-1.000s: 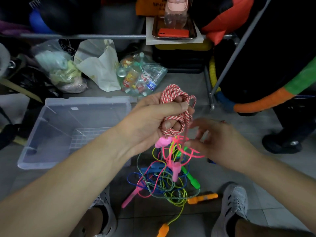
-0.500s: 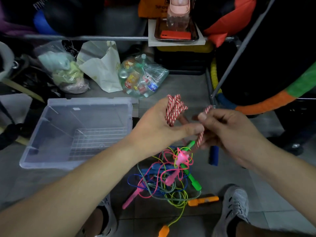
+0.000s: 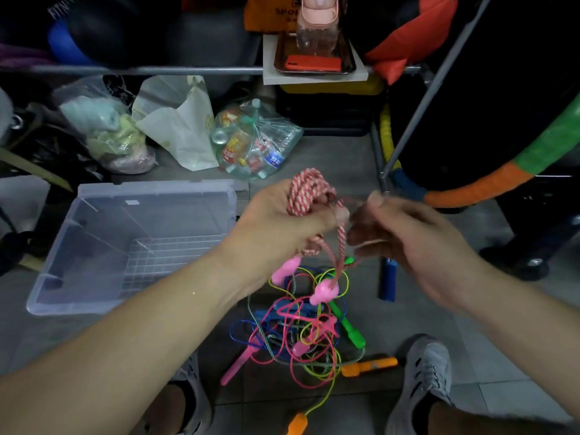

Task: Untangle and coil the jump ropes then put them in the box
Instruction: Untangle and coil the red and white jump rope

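Presently we note the left hand (image 3: 276,227) gripping the coiled red-and-white rope (image 3: 301,191), the right hand (image 3: 420,246) pinching its loose strand above the tangled ropes (image 3: 301,334).

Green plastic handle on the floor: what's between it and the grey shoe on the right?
An orange plastic jump-rope handle lies on the floor tiles between the green plastic handle and the grey mesh shoe. The head view shows it.

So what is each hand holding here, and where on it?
The left hand grips the red-and-white rope around its coiled loops; the blurred right hand seems to pinch its loose strand beside the coil.
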